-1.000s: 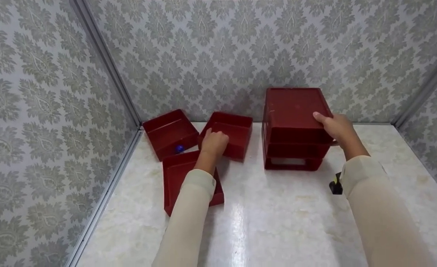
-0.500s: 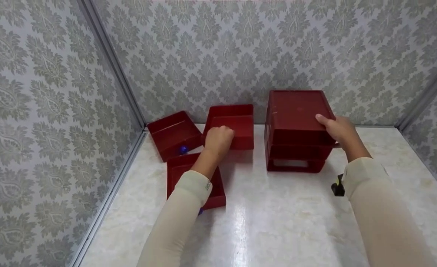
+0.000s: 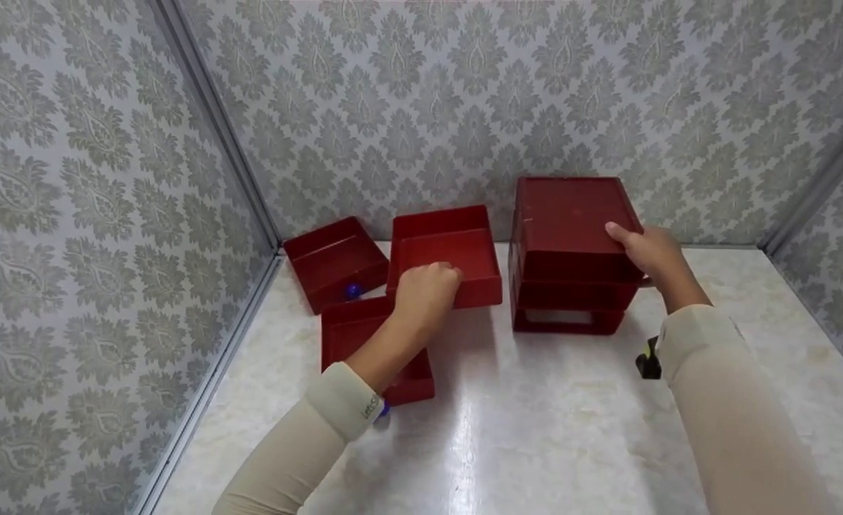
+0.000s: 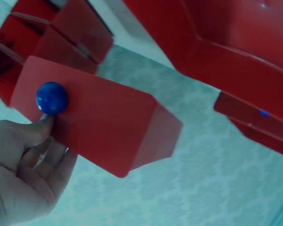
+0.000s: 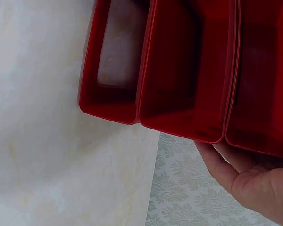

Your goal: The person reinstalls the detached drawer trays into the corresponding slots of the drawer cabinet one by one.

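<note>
Far left, by the patterned wall (image 3: 392, 143): a red drawer (image 3: 335, 257) sits skewed on the pale table (image 3: 535, 422), blue knob (image 3: 352, 290) facing the person. Just nearer, a second drawer (image 3: 349, 332) lies partly under the left forearm; a blue knob (image 3: 384, 409) peeks out beside the cuff.

Next along, left hand (image 3: 427, 295) holds a third drawer (image 3: 450, 247) at its front. Wrist view shows thumb against its round blue knob (image 4: 52, 98), fingers curled below: a pinch. Change over the last half second: this drawer has turned slightly and come forward, nearer the rack. Looks to be carried rather than parked, though its underside is hidden, so can't swear it is off the table.

Right of it, the red rack (image 3: 571, 214) stands upright, three openings stacked. Right hand (image 3: 653, 254) grips its upper right side, thumb over the top; rack unmoved, so that hand seems to be steadying it.

Rightmost: small black item (image 3: 648, 361) with a yellow-green patch, near the right cuff.
</note>
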The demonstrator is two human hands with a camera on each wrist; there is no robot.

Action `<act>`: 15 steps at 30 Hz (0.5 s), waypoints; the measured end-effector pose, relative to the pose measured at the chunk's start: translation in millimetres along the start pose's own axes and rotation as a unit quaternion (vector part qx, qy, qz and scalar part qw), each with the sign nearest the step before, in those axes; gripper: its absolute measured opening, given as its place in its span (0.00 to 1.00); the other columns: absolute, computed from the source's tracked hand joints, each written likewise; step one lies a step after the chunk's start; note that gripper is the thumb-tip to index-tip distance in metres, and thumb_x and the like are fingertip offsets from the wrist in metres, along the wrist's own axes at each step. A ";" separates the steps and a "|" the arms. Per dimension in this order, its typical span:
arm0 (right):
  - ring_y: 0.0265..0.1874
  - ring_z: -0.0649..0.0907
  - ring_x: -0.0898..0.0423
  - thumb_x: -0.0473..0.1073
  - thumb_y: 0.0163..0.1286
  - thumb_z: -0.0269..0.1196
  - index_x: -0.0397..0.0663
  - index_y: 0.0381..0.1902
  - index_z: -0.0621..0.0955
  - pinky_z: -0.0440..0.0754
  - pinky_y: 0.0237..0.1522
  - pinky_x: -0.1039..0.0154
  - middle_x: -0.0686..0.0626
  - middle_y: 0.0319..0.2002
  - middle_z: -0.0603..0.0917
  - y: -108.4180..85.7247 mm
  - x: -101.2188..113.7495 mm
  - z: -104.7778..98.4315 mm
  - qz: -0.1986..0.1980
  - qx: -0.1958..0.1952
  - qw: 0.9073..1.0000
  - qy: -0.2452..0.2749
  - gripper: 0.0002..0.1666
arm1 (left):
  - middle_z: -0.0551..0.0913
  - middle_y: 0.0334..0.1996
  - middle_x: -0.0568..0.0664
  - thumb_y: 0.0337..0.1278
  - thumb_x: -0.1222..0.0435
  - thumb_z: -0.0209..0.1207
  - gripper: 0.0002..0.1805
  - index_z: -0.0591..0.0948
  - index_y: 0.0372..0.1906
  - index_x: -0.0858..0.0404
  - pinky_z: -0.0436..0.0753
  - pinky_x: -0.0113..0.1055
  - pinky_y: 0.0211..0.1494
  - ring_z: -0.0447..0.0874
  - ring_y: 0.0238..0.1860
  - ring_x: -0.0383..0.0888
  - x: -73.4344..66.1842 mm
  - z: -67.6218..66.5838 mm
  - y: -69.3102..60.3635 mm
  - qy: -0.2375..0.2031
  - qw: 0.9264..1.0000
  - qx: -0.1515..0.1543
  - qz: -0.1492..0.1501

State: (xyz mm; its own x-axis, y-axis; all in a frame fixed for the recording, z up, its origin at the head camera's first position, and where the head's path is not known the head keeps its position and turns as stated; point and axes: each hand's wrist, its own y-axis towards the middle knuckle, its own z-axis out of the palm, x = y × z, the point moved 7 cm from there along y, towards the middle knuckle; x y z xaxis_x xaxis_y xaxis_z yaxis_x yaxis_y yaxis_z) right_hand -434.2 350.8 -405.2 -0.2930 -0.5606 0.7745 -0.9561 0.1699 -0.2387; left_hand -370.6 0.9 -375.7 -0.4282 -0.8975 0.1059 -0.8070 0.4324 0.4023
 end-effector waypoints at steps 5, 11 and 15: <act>0.65 0.76 0.36 0.84 0.64 0.46 0.37 0.78 0.58 0.83 0.55 0.42 0.29 0.70 0.70 0.7 -0.1 1.2 0.002 -0.001 1.000 -0.005 0.65 | 0.90 0.33 0.50 0.60 0.63 0.69 0.09 0.90 0.45 0.57 0.89 0.42 0.40 0.89 0.33 0.46 -11.0 -10.5 -29.0 0.012 1.000 0.000 0.004; 0.64 0.76 0.35 0.85 0.64 0.45 0.36 0.79 0.58 0.83 0.54 0.41 0.29 0.70 0.69 0.7 1.2 -1.0 0.000 -0.002 1.000 -0.015 0.66 | 0.88 0.28 0.48 0.58 0.63 0.71 0.05 0.91 0.40 0.56 0.88 0.40 0.33 0.87 0.28 0.44 -35.8 -21.3 -60.7 0.026 0.999 -0.006 0.031; 0.63 0.76 0.36 0.85 0.64 0.44 0.36 0.79 0.58 0.84 0.53 0.43 0.28 0.70 0.69 1.8 -0.2 -1.5 -0.001 0.000 1.000 -0.014 0.66 | 0.87 0.26 0.46 0.57 0.61 0.72 0.04 0.91 0.37 0.54 0.86 0.37 0.30 0.85 0.25 0.43 -60.9 -30.5 -79.9 0.053 0.997 -0.013 0.059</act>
State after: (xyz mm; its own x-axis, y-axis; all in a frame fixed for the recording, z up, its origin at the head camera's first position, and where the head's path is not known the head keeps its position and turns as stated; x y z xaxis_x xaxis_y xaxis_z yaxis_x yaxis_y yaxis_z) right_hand -435.8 352.4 -404.9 -0.2917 -0.5835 0.7579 -0.9564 0.1686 -0.2384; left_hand -267.7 18.3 -386.5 -0.4728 -0.8451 0.2494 -0.7420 0.5345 0.4045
